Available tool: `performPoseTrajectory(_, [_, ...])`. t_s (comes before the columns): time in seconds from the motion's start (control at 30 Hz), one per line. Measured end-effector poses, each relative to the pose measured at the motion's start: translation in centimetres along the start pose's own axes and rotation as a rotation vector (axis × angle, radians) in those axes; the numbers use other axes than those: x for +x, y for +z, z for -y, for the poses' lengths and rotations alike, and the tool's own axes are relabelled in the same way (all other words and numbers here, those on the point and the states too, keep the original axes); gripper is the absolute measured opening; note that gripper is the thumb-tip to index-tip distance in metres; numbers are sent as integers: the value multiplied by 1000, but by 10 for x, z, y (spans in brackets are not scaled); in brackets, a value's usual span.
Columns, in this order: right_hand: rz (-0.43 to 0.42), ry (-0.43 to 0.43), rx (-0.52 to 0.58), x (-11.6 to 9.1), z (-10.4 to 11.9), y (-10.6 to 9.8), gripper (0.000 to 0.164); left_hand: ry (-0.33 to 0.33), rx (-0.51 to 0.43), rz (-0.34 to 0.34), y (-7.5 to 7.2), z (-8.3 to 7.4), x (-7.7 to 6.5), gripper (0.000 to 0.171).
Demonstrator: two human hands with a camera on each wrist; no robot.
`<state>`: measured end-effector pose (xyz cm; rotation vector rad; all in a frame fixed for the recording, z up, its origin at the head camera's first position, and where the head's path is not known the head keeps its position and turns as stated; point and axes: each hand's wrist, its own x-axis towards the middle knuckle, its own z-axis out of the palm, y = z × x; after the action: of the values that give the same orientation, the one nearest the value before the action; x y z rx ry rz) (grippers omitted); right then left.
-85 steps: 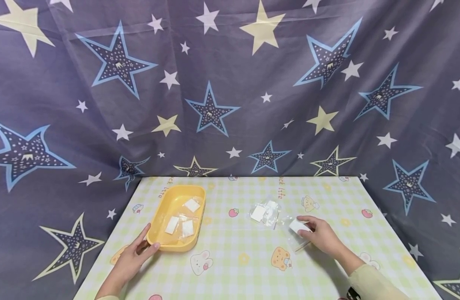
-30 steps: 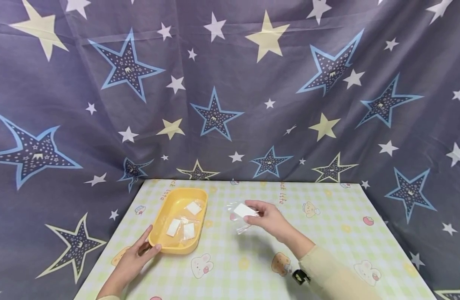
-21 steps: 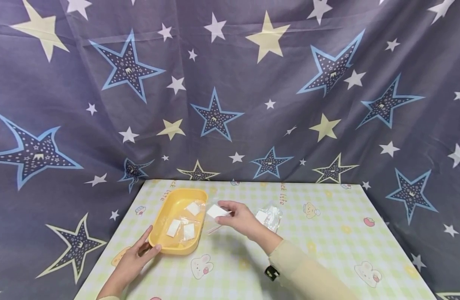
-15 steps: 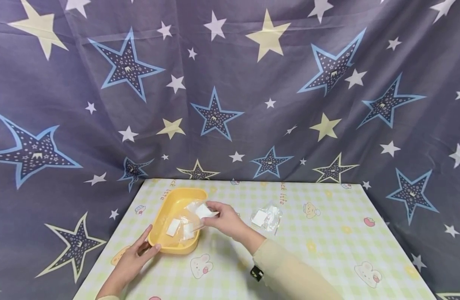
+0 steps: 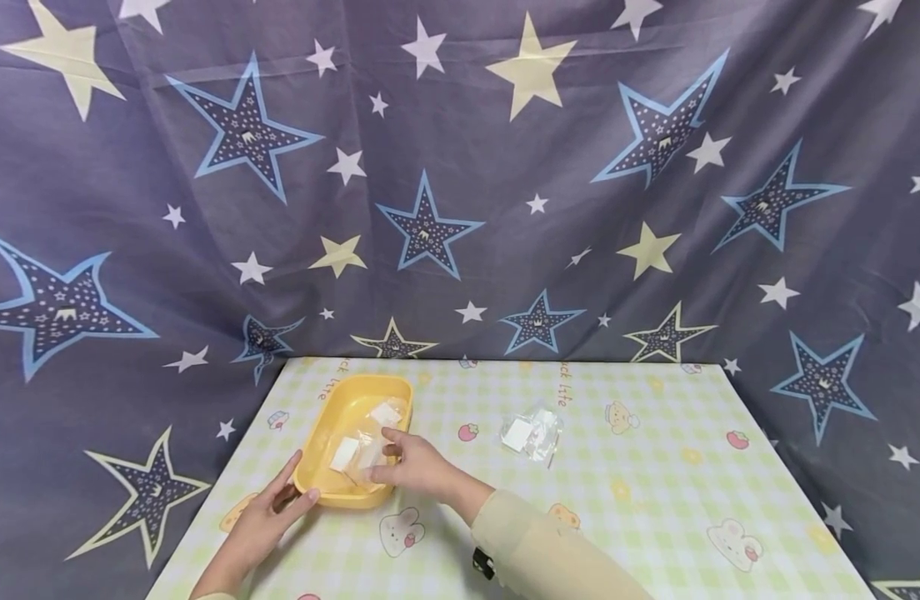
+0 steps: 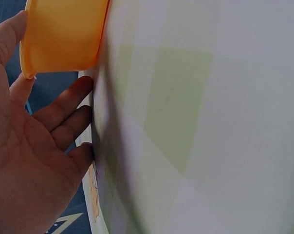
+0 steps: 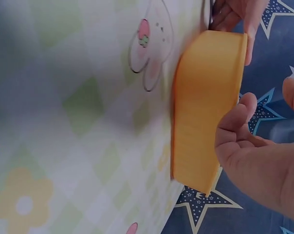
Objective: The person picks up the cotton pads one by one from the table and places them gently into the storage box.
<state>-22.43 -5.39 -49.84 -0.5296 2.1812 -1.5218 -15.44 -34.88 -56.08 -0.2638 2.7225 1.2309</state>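
Observation:
A yellow tray [image 5: 328,417] sits on the left of the table. My left hand [image 5: 261,521] grips its near left corner, thumb and index finger at the rim; its other fingers are bent near the table edge in the left wrist view. My right hand [image 5: 422,467] is over the tray's right side, thumb and fingers apart. In the right wrist view, nothing shows between these fingers [image 7: 234,122]. Below its fingertips lies a small clear plastic bag [image 5: 368,450] with a white piece inside, partly hidden by the hand. Similar bags [image 5: 345,454] lie around it in the tray.
Two more clear bags [image 5: 518,435] with white contents lie on the table to the right of the tray. A checked cloth with cartoon prints covers the table [image 5: 655,500]. A dark curtain [image 5: 460,167] with stars hangs behind it.
My right hand has carried a clear bag from the right of the table leftward into the tray and let go of it. My left hand has stayed at the tray's corner.

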Motion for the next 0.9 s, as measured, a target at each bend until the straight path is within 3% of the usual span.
performPoseTrajectory(0.4, [-60, -15, -152, -3, -2, -3, 83, 4, 2, 11, -1, -1, 3, 96])
performPoseTrajectory(0.9, [-53, -32, -141, -8, -12, -12, 79, -8, 25, 10, 1, 1, 3, 96])
